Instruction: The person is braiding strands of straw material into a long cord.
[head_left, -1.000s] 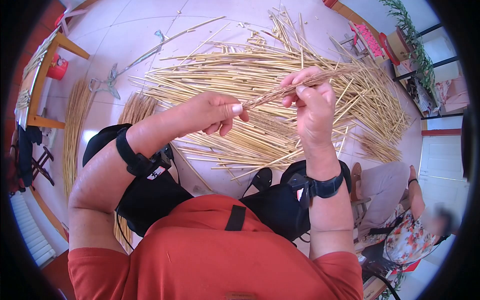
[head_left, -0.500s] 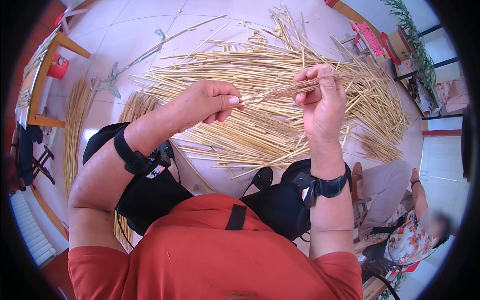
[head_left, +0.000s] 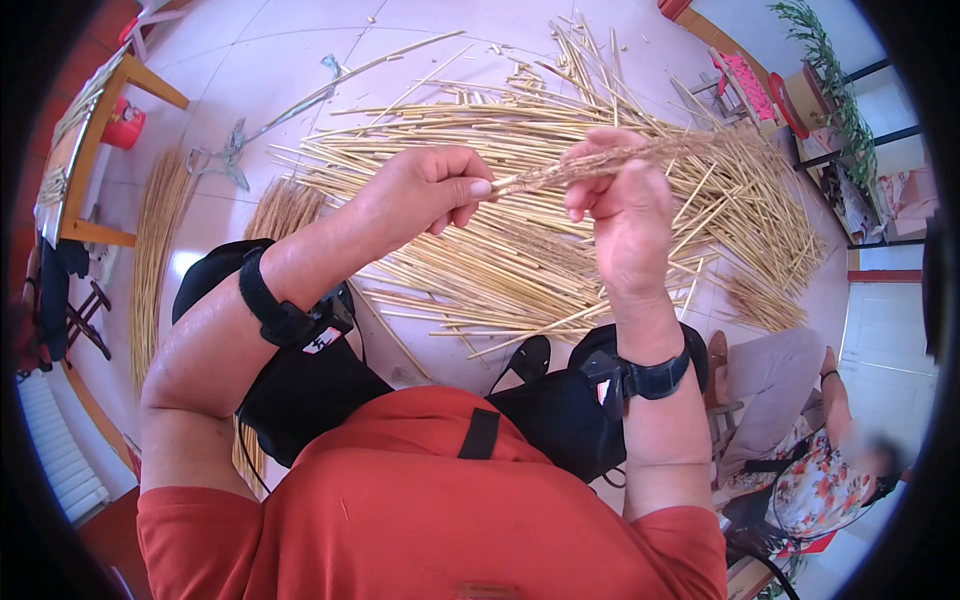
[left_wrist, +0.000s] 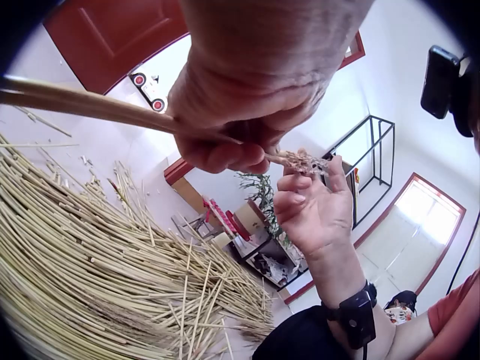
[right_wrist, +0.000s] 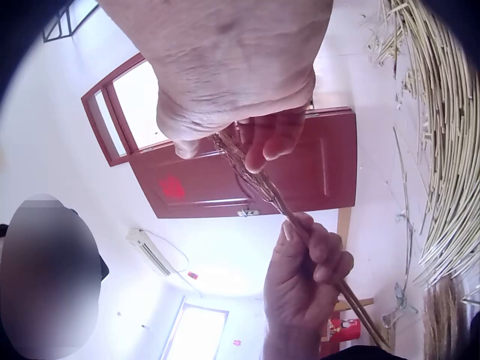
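My left hand (head_left: 435,195) pinches several thin stalks (left_wrist: 97,107) just below their brownish seed heads (head_left: 600,160). In the right wrist view the stalks run down past that left hand (right_wrist: 304,277). Farther toward the tips is my right hand (head_left: 630,220), its bent fingers loosely round the seed heads, which pass between thumb and fingers. The left wrist view shows this right hand (left_wrist: 319,214) palm up, close by the left. Below both hands, a wide pile of cut stalks (head_left: 450,150) lies on the floor.
Bundles of stalks (head_left: 160,250) lie at the left, near a wooden table (head_left: 100,120) and a red bucket (head_left: 122,125). A green-blue strip (head_left: 232,155) lies on the floor. A seated person (head_left: 815,480) is at the right, below a shelf (head_left: 850,180).
Over the last half second my right hand has shifted slightly left along the seed heads, its thumb lifting a little. My left hand keeps its pinch, a little lower than at first seen half a second ago.
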